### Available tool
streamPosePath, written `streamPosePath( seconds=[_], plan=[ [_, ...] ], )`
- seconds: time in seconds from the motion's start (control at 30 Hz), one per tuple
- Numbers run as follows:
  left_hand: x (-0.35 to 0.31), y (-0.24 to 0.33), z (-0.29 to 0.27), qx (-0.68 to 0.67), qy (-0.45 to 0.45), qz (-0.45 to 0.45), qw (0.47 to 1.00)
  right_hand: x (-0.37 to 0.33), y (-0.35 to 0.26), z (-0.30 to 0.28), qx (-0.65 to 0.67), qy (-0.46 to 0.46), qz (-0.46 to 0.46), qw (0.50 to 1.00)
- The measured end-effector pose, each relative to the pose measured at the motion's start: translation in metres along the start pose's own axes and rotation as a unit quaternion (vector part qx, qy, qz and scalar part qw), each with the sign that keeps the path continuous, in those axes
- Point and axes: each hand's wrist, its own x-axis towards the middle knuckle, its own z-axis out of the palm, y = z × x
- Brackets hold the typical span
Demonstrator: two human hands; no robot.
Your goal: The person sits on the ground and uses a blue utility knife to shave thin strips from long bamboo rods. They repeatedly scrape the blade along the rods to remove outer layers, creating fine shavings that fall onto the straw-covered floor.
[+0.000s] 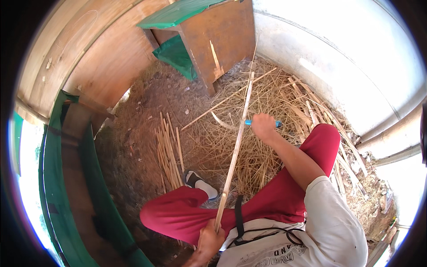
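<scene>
A long, pale bamboo strip (236,153) slants up and away from my lap. My left hand (210,241) is closed round its near end, beside my left thigh. Farther along, my right hand (264,127) grips the blue handle of a sickle (278,123). The handle's front end meets the strip, and what looks like its curved blade reaches out on the strip's left side. Where blade and bamboo touch, I cannot make out the exact contact.
Thin shavings (267,164) cover the ground before me. Split strips (167,153) lie in a bundle by my left foot, with more along the pale wall (329,58). A wooden cabinet (222,40) with green sheeting stands ahead; a green-covered bench (95,178) is at left.
</scene>
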Motion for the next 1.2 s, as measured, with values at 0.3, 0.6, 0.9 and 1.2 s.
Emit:
streamPosePath(
  seconds=[0.3, 0.6, 0.9, 1.2],
  plan=[
    [0.029, -0.022, -0.001, -0.067, 0.001, 0.004, 0.998, 0.005, -0.015, -0.046, 0.407, -0.281, 0.177, 0.851],
    [0.063, -0.018, 0.001, -0.316, -0.081, -0.014, 0.945, -0.077, -0.055, -0.063, 0.063, -0.137, -0.082, 0.985],
    [0.091, 0.016, 0.028, -0.084, 0.045, 0.065, 0.993, -0.098, -0.064, -0.041, 0.076, -0.096, -0.178, 0.976],
    [0.088, 0.036, 0.03, -0.026, 0.053, 0.065, 0.996, -0.1, -0.07, -0.031, 0.008, -0.058, -0.191, 0.98]
  ],
)
